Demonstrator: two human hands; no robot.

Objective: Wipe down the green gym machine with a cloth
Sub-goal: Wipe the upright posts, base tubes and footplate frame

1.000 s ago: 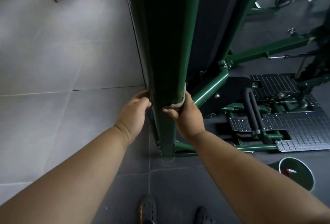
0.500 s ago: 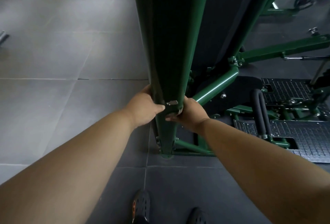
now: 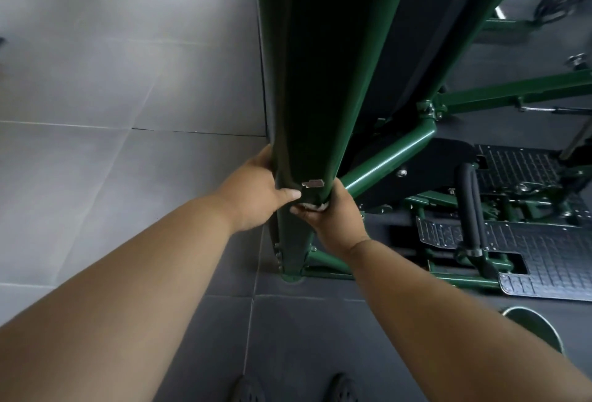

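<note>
Left hand (image 3: 256, 196) gripping green post (image 3: 320, 81); right hand (image 3: 333, 216) clutching cloth (image 3: 315, 207) (mostly hidden) against post, hands nearly touching.

Both bare forearms reach up from 6 o'clock, converging near centre. The left hand (image 3: 256, 191) curls at 9 o'clock of the meeting point, thumb forward; the right hand (image 3: 333, 216) curls at 3 o'clock, fingers pinched.

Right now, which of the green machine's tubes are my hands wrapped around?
The thick dark green upright post nearest you, gripped by both hands, not the thinner diagonal brace right of it.
</note>
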